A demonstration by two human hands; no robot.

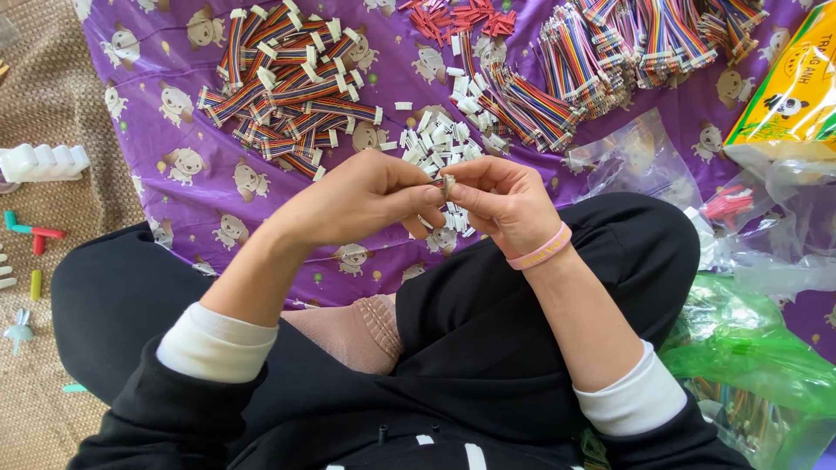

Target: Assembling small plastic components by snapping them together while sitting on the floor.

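Note:
My left hand and my right hand meet above my crossed legs, fingertips pinched together on a small white connector with short wires; most of it is hidden by my fingers. A pink band circles my right wrist. Just beyond my hands lies a heap of loose white connector housings on the purple printed cloth. A pile of rainbow ribbon cables with white ends lies to the far left, more rainbow cables to the far right.
Small red parts sit at the top. Clear plastic bags and a green bag lie at right, beside a yellow box. On the woven mat at left are a white plastic piece and coloured bits.

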